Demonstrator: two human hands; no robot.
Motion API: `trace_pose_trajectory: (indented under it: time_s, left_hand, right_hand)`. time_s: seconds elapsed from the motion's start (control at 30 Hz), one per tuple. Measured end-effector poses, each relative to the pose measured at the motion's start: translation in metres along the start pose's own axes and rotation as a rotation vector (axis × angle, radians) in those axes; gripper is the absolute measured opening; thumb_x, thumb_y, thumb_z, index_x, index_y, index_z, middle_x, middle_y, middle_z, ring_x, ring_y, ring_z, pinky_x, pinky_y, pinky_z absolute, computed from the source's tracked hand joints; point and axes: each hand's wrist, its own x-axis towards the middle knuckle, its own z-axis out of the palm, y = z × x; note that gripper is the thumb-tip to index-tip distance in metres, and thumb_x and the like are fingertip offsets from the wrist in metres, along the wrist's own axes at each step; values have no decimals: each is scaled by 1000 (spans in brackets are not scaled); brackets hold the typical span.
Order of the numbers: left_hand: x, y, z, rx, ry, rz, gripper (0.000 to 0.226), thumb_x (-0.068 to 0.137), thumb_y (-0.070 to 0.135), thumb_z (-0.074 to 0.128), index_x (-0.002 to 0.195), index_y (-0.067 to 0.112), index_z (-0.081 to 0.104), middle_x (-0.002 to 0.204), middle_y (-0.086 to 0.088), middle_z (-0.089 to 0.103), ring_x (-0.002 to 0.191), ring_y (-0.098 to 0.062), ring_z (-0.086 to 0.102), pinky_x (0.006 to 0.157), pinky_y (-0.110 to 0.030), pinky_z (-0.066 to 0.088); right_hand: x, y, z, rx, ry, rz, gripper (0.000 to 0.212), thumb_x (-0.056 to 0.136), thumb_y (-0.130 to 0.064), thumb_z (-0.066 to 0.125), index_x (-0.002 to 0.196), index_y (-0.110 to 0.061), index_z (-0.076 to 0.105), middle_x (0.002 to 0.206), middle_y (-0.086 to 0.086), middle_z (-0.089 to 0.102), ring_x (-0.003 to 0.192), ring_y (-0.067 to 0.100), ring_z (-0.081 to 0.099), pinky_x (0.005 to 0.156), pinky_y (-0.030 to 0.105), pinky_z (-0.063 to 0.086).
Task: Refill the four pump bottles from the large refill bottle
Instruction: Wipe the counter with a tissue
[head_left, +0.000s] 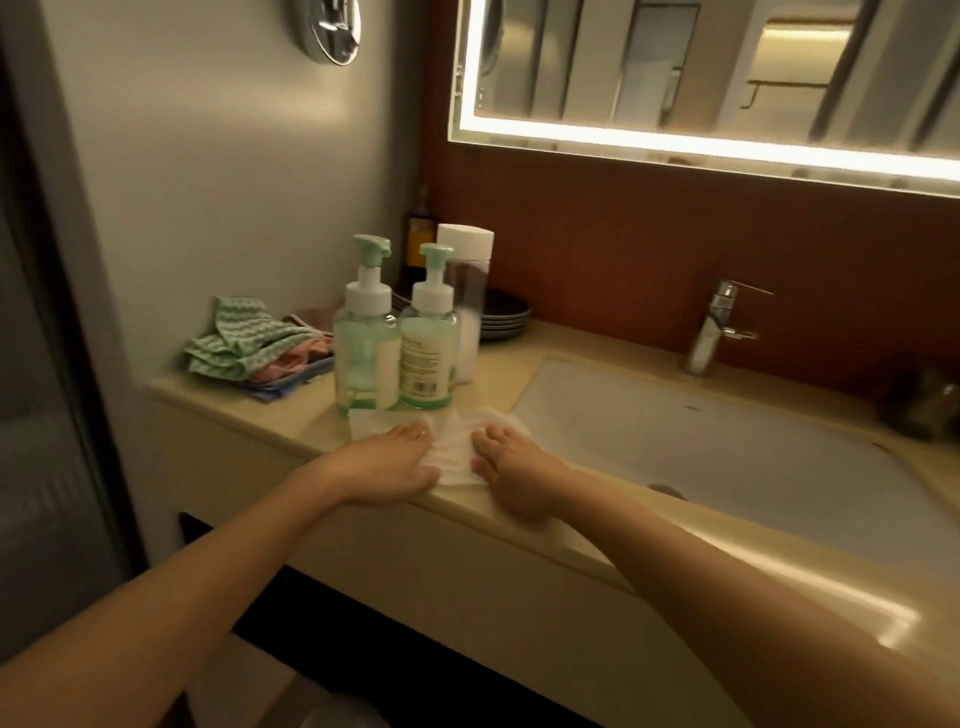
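Two clear pump bottles with mint-green pump heads stand side by side on the beige counter: the left one (364, 343) and the right one (430, 345) with a label and barcode facing me. Behind them rises a tall clear bottle (466, 296) with a white cap. In front of the bottles a white paper towel (451, 441) lies flat on the counter. My left hand (395, 462) and my right hand (511, 475) press on it with straight fingers, one on each side.
A pile of folded green and pink cloths (249, 348) sits at the counter's left end. Dark plates (504, 314) are stacked behind the bottles, with a dark bottle (420, 234) in the corner. The white sink basin (727, 447) and chrome tap (714, 327) lie to the right.
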Motion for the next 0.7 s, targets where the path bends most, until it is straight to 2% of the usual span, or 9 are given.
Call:
trace_pose_trajectory:
  time_s: [0.13, 0.23, 0.43, 0.53, 0.6, 0.7]
  left_hand:
    - [17, -2, -3, -3, 25, -23, 61, 99, 34, 32, 148, 7, 9, 157, -8, 5, 144, -18, 9, 114, -26, 13]
    - [31, 0, -8, -21, 47, -41, 57, 99, 34, 30, 148, 8, 14, 157, -9, 8, 143, -20, 11, 114, -31, 15]
    - [48, 2, -7, -50, 122, -81, 52, 100, 35, 28, 145, 10, 25, 154, -9, 19, 139, -22, 23, 112, -33, 24]
    - [57, 11, 1, -123, 270, -105, 42, 98, 35, 33, 129, 8, 46, 139, -12, 42, 123, -25, 42, 99, -32, 35]
    - [61, 16, 5, -182, 331, -98, 38, 98, 35, 36, 116, 8, 56, 128, -9, 50, 112, -24, 48, 92, -32, 38]
    - [73, 21, 9, -137, 333, -60, 37, 98, 35, 33, 113, 11, 57, 128, -7, 50, 115, -23, 45, 97, -35, 37]
  right_hand:
    - [28, 14, -11, -67, -83, -1, 53, 101, -35, 22, 149, -15, 10, 157, 4, 2, 145, 19, 2, 118, 38, 6]
    - [46, 28, -13, -105, -118, 8, 54, 101, -37, 19, 149, -16, 6, 158, 4, -1, 145, 17, -1, 118, 41, 7]
    - [75, 48, -21, -92, -145, -15, 54, 102, -36, 19, 149, -17, 2, 157, 3, -4, 145, 16, -4, 118, 38, 3]
    - [88, 59, -22, -73, -150, -25, 53, 102, -35, 19, 149, -17, 3, 157, 2, -5, 144, 15, -6, 118, 37, 2]
    - [97, 67, -22, -57, -144, -17, 53, 102, -36, 20, 149, -18, 4, 157, 0, -5, 144, 14, -6, 118, 38, 1]
    - [111, 77, -24, -26, -145, -9, 53, 102, -34, 20, 149, -18, 4, 157, 0, -6, 144, 14, -7, 117, 37, -1]
